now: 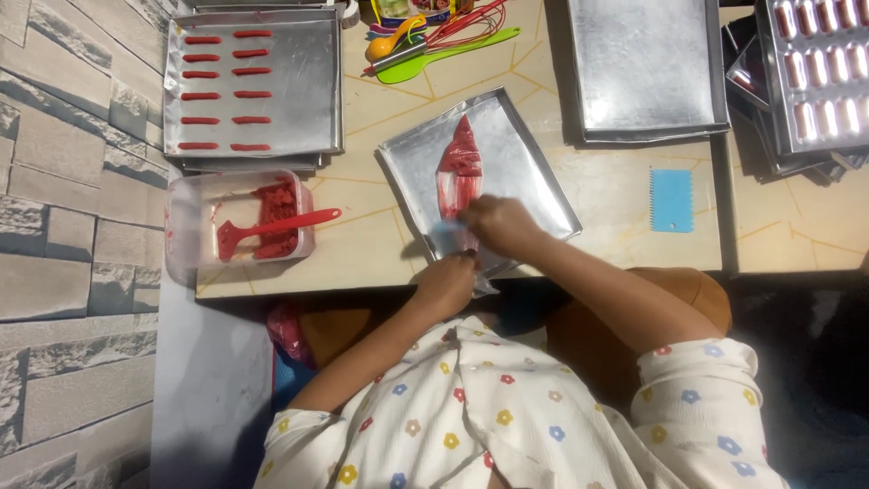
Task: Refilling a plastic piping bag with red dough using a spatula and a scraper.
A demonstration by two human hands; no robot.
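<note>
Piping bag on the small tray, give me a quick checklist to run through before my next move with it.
1. Piping bag lies flat on the small tray: ok.
2. Left hand grips the bag's near end: ok.
3. Right hand presses a blue scraper on the bag: ok.
4. Red batter is gathered toward the tip: ok.
5. Tip sealed: cannot tell.
6. Tray fully on the table: not ok, its near corner overhangs the edge.

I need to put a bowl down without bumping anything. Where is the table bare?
Bare wood lies between the tilted tray under the hands and the blue scraper, and between that tray and the red-batter tub. The top is crowded: utensils, piped tray, empty tray.
</note>
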